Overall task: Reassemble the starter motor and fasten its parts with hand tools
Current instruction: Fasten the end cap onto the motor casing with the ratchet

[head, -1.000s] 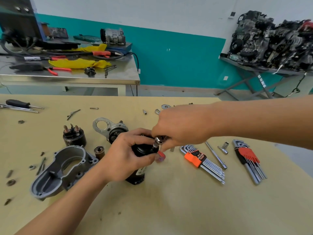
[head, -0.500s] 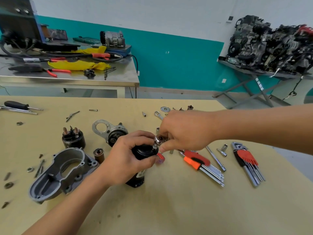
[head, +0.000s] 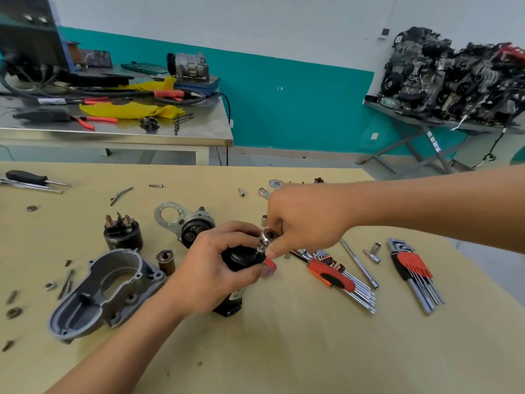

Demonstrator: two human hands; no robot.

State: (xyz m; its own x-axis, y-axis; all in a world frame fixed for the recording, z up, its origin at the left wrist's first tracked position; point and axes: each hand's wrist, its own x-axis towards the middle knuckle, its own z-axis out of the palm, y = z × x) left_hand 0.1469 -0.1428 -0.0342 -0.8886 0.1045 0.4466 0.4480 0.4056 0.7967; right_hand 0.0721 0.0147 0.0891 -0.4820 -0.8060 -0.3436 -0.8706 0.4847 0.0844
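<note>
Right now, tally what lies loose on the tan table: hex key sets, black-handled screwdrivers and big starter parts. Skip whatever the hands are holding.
Hex key sets: 2, the orange-holder set and the red-holder set
Black-handled screwdriver: 1
Big starter parts: 3, the solenoid, the gear housing and the grey cover
Total: 6

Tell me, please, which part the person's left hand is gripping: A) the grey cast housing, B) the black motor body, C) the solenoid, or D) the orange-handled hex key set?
B: the left hand wraps round the black motor body while the right hand pinches the chrome socket at its top; the grey cast housing and the solenoid lie untouched beside it.
</note>
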